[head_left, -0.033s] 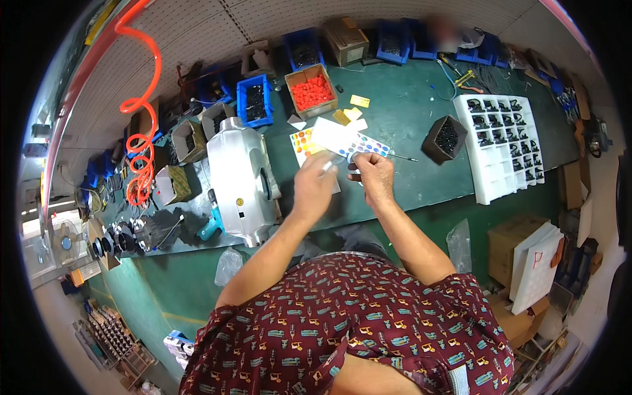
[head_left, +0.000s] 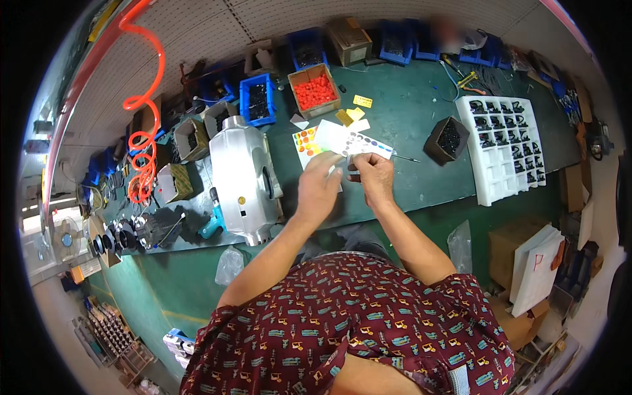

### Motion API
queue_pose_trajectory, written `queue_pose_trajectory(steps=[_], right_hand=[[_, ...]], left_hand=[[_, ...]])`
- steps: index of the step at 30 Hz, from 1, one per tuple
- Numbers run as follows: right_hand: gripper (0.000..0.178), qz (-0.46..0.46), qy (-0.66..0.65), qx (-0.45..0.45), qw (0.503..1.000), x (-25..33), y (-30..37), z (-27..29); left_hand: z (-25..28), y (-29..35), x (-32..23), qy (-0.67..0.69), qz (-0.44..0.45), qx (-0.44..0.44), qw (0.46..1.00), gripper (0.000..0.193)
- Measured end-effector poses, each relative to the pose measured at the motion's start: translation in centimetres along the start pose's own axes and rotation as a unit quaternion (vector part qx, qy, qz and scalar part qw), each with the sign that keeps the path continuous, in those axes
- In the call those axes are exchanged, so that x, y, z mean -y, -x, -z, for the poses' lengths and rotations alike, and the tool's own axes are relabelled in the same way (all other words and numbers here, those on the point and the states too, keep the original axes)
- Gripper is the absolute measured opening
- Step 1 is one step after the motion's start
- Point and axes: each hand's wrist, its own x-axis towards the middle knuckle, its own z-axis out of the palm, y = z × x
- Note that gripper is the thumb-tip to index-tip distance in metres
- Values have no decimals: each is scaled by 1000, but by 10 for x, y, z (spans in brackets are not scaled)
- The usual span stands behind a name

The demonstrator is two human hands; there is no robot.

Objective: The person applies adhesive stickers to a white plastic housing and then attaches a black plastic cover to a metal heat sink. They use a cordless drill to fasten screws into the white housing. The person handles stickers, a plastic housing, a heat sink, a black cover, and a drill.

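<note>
My right hand point(head_left: 375, 179) is closed in a pinch over the green table; the small pale bit at its fingertips is too small to name. Close beside it, my left hand point(head_left: 319, 187) is smeared by motion, so its fingers cannot be read. Just beyond both hands lie a sticker sheet with orange, red and yellow dots point(head_left: 306, 139) and a sheet with blue and purple dots point(head_left: 375, 146). A blank white sheet point(head_left: 332, 133) lies between them. A thin screwdriver-like shaft point(head_left: 407, 158) points right from beside the right hand.
A silver metal housing point(head_left: 240, 178) stands left, with a teal power tool point(head_left: 212, 224) beside it. Beyond are a box of red caps point(head_left: 315, 92) and a blue bin point(head_left: 257, 100). Rightward are a box of black parts point(head_left: 447, 139) and a white partitioned tray point(head_left: 484, 187).
My left hand has shifted slightly right and its fingers have moved. A pale curl seen by the right fingers earlier shows less now. The view has shifted a little.
</note>
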Motion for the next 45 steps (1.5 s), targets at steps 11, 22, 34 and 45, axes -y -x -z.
queue_pose_trajectory(steps=[11,22,34,45], right_hand=[[21,75,83,171,979,14,48,-54],[32,75,85,201,973,7,84,-143],[42,101,291,153,939,-75,41,-217],[38,173,407,112,890,-91,27,-237]], left_hand=[[39,28,0,283,210,-151,924,24],[135,61,-1,349,229,-151,896,17],[237,186,117,197,240,-190,931,23],[239,248,172,197,331,-76,920,27]])
